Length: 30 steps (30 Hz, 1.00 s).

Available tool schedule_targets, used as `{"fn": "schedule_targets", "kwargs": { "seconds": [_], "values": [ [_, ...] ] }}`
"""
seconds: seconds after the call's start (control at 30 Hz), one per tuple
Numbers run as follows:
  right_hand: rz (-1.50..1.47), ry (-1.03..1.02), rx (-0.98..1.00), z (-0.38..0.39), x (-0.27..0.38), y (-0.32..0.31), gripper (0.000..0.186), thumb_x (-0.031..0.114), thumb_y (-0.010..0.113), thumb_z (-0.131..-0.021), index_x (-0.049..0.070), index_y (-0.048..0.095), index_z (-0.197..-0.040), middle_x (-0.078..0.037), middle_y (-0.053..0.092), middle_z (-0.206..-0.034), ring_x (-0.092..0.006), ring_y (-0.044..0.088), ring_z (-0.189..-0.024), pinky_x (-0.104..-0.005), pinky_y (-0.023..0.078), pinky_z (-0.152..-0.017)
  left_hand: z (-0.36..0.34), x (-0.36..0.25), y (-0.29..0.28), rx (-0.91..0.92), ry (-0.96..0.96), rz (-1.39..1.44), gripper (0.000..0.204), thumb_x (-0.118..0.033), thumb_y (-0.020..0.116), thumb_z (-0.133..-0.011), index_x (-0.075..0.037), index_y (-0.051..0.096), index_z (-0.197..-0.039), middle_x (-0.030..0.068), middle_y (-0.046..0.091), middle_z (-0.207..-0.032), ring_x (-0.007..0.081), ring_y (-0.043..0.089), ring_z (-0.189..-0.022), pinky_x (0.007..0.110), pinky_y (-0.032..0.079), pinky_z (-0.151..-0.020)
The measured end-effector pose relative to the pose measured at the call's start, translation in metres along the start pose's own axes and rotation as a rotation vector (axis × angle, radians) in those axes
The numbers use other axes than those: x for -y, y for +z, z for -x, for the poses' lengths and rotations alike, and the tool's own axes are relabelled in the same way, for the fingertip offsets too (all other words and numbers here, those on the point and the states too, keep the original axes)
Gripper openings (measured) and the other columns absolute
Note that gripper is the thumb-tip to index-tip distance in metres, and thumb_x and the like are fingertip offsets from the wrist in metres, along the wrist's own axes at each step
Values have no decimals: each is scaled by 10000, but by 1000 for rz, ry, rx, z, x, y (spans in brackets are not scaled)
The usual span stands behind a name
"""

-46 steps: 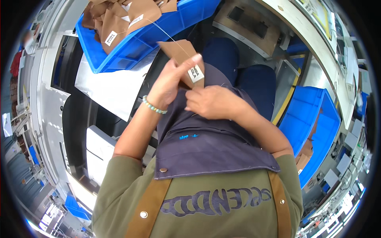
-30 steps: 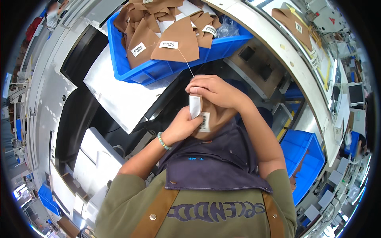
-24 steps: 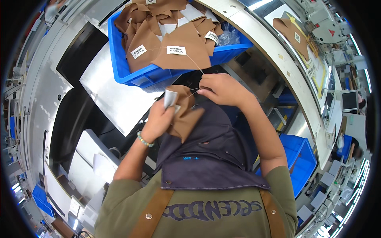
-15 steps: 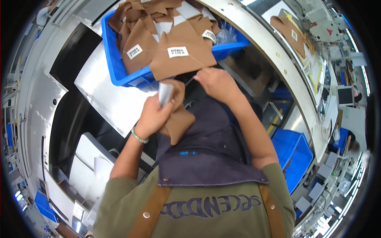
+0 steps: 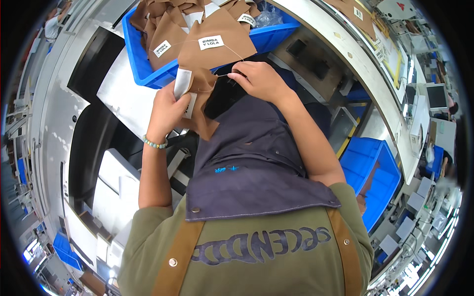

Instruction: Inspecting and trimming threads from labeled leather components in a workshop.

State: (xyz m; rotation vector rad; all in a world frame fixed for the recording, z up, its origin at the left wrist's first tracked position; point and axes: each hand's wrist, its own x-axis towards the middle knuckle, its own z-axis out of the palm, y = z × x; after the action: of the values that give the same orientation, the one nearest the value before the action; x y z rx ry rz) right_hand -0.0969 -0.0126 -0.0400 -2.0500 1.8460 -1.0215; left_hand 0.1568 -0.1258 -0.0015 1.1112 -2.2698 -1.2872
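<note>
My left hand [image 5: 167, 112] is closed round a folded piece of brown fabric or leather [image 5: 204, 81] with white backing and a partly covered white label. The piece hangs crumpled over the dark apron [image 5: 256, 148]. My right hand [image 5: 259, 81] is pinched just to its right. A thin pale thread [image 5: 223, 75] runs between the brown piece and those fingertips. Just beyond both hands, a flat brown piece [image 5: 217, 54] with a white label drapes over the near rim of a blue bin [image 5: 140, 69]; another thread crosses it toward my right hand.
More labelled brown pieces [image 5: 160, 37] and clear plastic [image 5: 266, 17] fill the bin. A white workbench edge [image 5: 368, 81] curves along the right. Below it stands a second blue bin [image 5: 360, 167] with brown material inside. A bare metal plate [image 5: 121, 89] lies at the left.
My left hand has moved up and left with the brown piece, which shows more of its label. My right hand has shifted slightly left and up. The view has shifted too.
</note>
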Motion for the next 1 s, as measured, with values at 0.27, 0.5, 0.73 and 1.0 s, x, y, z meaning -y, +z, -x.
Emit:
{"fn": "schedule_targets", "kwargs": {
  "seconds": [0.27,0.5,0.73,1.0],
  "values": [
    [221,-102,41,8,-16,2,264,273,564,-982,37,621,-879,-149,654,-801,-347,659,-790,-436,527,-691,41,-46,23,-27,-9,8,326,-76,546,-803,38,626,-1098,182,687,-853,230,687,-805,359,525,-757],
    [-65,-17,-242,23,-23,-21,266,223,557,-983,20,655,-842,-183,651,-715,-323,663,-686,-414,520,-618,64,-9,39,-421,-346,733,240,-51,525,-897,20,603,-1112,63,650,-981,163,630,-896,306,499,-821],
    [-894,360,-292,8,20,-20,352,292,514,-1053,17,642,-876,44,469,-580,-13,375,-483,-200,284,-445,62,20,75,-398,-440,1614,397,-147,460,-954,37,483,-1305,173,573,-1313,325,520,-1260,496,352,-1129],
    [-1290,491,1,27,95,7,334,262,503,-1059,27,644,-867,50,453,-561,-11,359,-486,-199,270,-443,47,20,113,-274,-288,1795,441,-193,423,-953,-18,468,-1356,131,546,-1373,300,493,-1286,459,324,-1139]
  ]
}}
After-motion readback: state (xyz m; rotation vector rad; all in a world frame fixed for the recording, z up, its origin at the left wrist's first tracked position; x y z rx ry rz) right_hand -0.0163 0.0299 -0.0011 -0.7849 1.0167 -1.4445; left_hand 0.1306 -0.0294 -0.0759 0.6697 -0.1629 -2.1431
